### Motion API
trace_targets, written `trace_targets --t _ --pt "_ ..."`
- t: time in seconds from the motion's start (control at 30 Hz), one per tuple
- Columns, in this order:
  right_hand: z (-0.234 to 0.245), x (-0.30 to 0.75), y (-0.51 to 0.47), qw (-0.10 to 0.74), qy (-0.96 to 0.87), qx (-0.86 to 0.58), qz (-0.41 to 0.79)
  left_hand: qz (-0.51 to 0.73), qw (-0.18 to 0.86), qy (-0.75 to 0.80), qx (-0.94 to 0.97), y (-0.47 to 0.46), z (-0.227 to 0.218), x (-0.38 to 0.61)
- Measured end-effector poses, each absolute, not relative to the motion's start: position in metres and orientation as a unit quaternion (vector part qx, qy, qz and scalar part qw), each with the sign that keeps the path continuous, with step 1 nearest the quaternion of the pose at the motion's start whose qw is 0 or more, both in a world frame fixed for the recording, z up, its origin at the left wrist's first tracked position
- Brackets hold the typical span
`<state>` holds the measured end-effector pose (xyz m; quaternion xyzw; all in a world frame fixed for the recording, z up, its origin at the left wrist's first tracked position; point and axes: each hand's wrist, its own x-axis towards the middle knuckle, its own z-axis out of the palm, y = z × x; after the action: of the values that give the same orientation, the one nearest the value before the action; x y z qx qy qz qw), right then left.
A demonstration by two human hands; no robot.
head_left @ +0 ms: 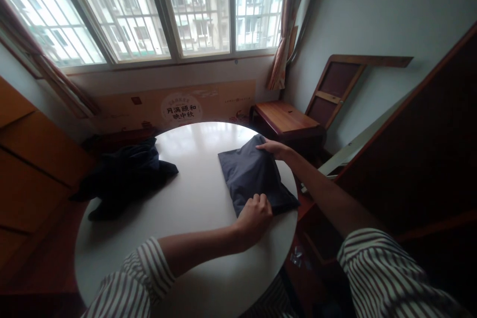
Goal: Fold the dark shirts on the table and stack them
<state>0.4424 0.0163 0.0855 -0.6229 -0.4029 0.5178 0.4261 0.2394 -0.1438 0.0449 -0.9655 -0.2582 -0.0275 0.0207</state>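
Note:
A dark grey folded garment (248, 171) lies on the right part of a round white table (194, 198), its far right corner raised a little. My left hand (255, 219) is closed at the garment's near edge, fingers curled down onto the cloth. At the far right corner, my right hand (275, 149) pinches the fabric between thumb and fingers. What kind of garment it is cannot be made out. Across the table on the left sits a crumpled heap of black and dark blue clothing (130, 174), touched by neither hand.
Behind the table stands a wooden chair or bench (288, 117) by the wall. A barred window (197, 5) with curtains (278, 67) is above. Orange-brown cabinets (33, 159) are at the left, and a large dark wooden panel (421, 159) slants along the right.

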Motion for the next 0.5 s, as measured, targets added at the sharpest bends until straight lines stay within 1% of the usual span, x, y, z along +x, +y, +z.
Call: trace_targets --t 0.1,0.2,0.3,0.4,0.5 --pt "0.076 0.441 0.020 0.430 -0.423 -0.635 0.483 -0.044 0.047 -0.168 -0.984 -0.146 0.046 0.238" --pt "0.070 0.441 0.018 0.426 -0.450 -0.650 0.441 -0.053 0.003 -0.115 -0.992 -0.146 0.056 0.235" --pt "0.070 0.448 0.006 0.420 -0.462 -0.685 0.377 -0.079 -0.053 -0.162 -0.982 -0.125 0.072 0.231" --pt "0.073 0.457 -0.019 0.404 -0.465 -0.720 0.319 -0.119 -0.062 -0.228 -0.964 -0.081 0.083 0.227" --pt "0.071 0.464 -0.052 0.344 -0.487 -0.721 0.352 -0.143 -0.084 -0.221 -0.961 -0.027 0.076 0.229"
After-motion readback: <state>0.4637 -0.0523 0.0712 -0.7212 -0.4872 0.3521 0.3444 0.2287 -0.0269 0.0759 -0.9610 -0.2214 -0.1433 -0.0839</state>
